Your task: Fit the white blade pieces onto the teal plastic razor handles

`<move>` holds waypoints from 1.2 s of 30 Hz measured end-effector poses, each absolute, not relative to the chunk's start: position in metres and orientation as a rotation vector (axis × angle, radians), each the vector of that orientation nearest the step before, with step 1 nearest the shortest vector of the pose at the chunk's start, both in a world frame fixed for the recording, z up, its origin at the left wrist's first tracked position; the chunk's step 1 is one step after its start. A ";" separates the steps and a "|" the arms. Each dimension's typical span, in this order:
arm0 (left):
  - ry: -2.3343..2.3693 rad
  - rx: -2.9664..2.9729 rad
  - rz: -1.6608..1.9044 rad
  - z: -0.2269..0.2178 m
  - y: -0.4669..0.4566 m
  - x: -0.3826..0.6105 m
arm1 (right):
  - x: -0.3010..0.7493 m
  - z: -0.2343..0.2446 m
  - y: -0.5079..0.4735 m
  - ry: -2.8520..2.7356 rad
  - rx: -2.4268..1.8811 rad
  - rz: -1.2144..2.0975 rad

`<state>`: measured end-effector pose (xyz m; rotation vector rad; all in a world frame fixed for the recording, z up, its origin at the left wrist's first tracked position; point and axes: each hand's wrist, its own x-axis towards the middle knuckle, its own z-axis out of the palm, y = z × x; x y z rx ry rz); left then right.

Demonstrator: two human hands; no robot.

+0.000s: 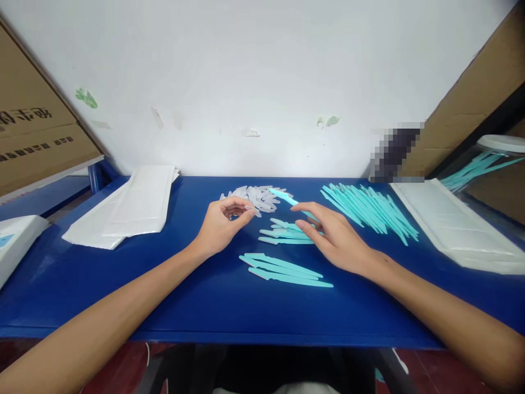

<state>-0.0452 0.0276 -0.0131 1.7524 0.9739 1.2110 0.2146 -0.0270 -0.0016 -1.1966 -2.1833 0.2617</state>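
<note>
Between the thumb and fingers of my left hand (223,224) is a small translucent blade cap (253,210). My right hand (334,235) is closed on a teal eyebrow razor (283,195), whose blade end points left and away from me. A pile of loose caps (262,197) lies just behind my left hand. Under and beside my right hand rests a group of teal razors (283,234), partly hidden by it. Closer to me, several more razors (287,268) lie side by side on the blue table (197,312).
A large heap of teal razors (369,210) lies at the right. White padded envelopes (143,202) are at the left, with more envelopes (455,224) at the right. A lidded clear jar (488,164) holds razors. Cardboard boxes (36,126) flank the table, and a white device (20,241) sits far left.
</note>
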 end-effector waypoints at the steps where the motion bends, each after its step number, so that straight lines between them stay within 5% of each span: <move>1: 0.959 1.732 1.203 -0.014 0.028 -0.045 | 0.215 -0.002 -0.027 -2.179 -1.195 0.273; 36: 0.926 1.725 1.152 -0.016 0.025 -0.047 | 0.213 -0.003 -0.031 -2.263 -1.140 0.160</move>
